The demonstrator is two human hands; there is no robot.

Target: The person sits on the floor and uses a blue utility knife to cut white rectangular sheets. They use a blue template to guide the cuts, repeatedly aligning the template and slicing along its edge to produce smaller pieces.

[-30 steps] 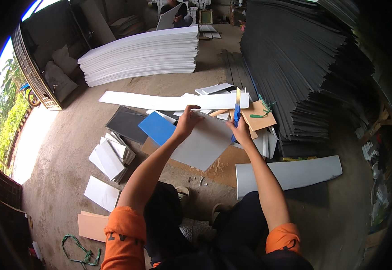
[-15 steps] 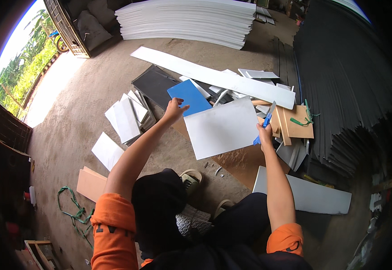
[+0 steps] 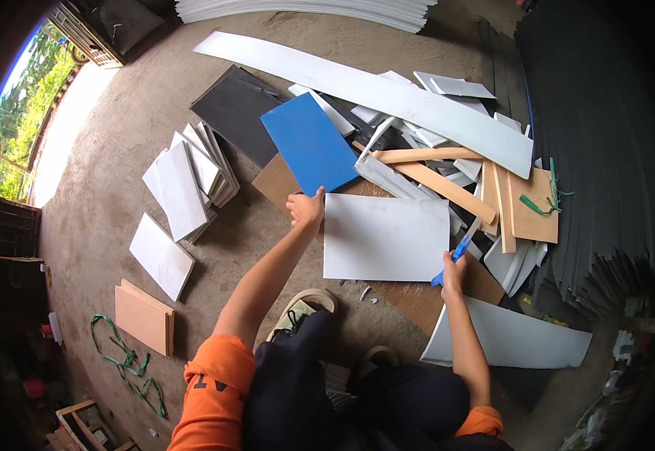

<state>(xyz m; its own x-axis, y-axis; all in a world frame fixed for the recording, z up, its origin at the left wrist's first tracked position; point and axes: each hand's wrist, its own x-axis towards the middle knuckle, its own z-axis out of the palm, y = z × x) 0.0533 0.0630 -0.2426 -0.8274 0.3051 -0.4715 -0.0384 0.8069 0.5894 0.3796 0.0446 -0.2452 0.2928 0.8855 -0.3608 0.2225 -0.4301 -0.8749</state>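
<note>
A white rectangular sheet [image 3: 386, 239] lies before me over a brown board [image 3: 410, 304]. My right hand [image 3: 454, 272] is at its right edge, closed around a blue utility knife [image 3: 459, 249] whose blade points up and to the right. Whether these fingers also pinch the sheet is not clear. At the sheet's upper left corner is my left hand [image 3: 306, 208], its fingers bent and its thumb beside the corner; what they grip, if anything, cannot be made out. A blue board [image 3: 309, 139] lies just beyond, its near corner close to my left thumb.
Beyond are a black sheet [image 3: 233, 113], a long white strip [image 3: 372, 94] and heaped white and tan offcuts [image 3: 440, 188]. White pieces [image 3: 185, 188], tan pieces [image 3: 144, 316] and green twine [image 3: 126, 361] lie left. Dark stacked sheets [image 3: 598, 150] stand right; a white panel [image 3: 508, 334] lies near my right forearm.
The white sheet has come down and turned squarer to me, with the knife in my right hand moving lower. My left hand has moved from over the blue board to the sheet's corner.
</note>
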